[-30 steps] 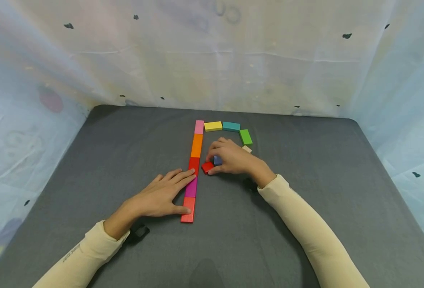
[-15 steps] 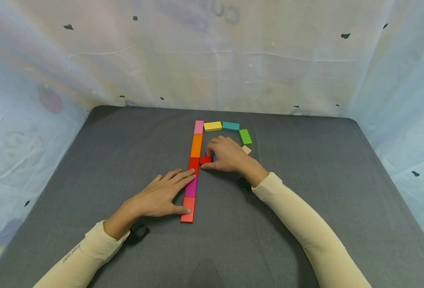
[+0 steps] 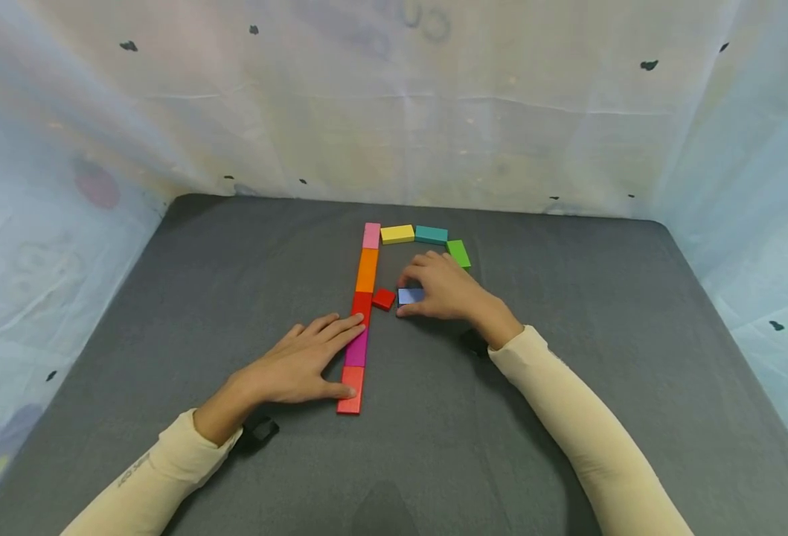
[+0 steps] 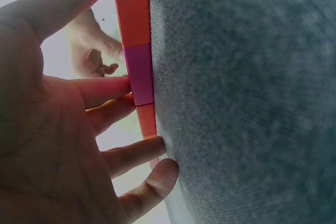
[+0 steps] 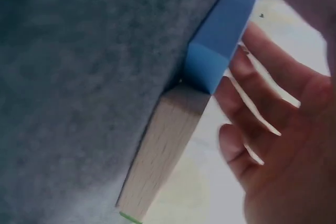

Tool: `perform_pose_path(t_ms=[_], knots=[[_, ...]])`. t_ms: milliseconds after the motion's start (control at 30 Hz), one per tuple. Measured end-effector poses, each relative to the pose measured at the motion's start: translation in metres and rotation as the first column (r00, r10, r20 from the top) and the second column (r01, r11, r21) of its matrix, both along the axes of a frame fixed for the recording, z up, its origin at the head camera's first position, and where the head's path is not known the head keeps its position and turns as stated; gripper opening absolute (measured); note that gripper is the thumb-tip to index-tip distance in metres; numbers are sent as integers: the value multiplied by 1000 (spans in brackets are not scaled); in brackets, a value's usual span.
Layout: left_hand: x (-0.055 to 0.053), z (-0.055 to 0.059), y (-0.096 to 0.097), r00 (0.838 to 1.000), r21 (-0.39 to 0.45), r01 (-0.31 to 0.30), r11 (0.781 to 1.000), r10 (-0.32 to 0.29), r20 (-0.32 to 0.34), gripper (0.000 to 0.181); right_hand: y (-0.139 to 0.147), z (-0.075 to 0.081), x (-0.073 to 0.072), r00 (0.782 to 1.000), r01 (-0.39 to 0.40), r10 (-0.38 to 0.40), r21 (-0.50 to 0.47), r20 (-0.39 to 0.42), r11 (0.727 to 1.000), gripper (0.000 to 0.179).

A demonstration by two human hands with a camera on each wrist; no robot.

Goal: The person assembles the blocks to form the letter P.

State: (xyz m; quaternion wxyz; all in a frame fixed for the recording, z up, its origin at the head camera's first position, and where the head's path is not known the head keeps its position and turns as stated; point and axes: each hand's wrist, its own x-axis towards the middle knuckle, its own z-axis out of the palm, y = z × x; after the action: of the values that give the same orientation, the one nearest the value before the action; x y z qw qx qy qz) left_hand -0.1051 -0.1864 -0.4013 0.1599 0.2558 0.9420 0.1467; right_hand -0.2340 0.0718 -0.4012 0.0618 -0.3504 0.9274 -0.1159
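My left hand [image 3: 296,366] lies with fingers spread over a straight column of blocks. Its fingertips touch the red block [image 3: 362,301] and magenta block [image 3: 356,353], and its thumb is on the light red block [image 3: 351,377] at the near end. My right hand [image 3: 452,292] pinches a blue block [image 3: 410,296], thumb on the near side and fingers on the far side. A small red block [image 3: 384,299] sits between the column and the blue block. In the right wrist view a plain wood block [image 5: 165,145] meets the blue block's end; the hand hides it in the head view.
Farther up the column are an orange block [image 3: 367,269] and a pink block [image 3: 371,235]. From the pink one, a yellow block [image 3: 397,234], a teal block [image 3: 431,235] and a green block [image 3: 458,253] curve rightward. Grey cloth [image 3: 568,298] covers the table, with curtains behind.
My right hand pushed the small red block up against the column, let it go, then shifted right to the blue block. The left hand has stayed in place.
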Motion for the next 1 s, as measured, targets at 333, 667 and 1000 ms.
perform_pose_path(t_ms=[333,667,1000], knots=[[0,-1,-3,1000,6,-13,1000,13,6,99,-15,-4,0,997,-64,65,32,-35,997,52],[0,0,0,1000,7,-4,1000,4,14,98,-16,-2,0,993,-94,97,58,-64,994,40],[-1,0,0,1000,7,-12,1000,12,27,99,-16,-2,0,992,-106,109,56,-68,993,40]])
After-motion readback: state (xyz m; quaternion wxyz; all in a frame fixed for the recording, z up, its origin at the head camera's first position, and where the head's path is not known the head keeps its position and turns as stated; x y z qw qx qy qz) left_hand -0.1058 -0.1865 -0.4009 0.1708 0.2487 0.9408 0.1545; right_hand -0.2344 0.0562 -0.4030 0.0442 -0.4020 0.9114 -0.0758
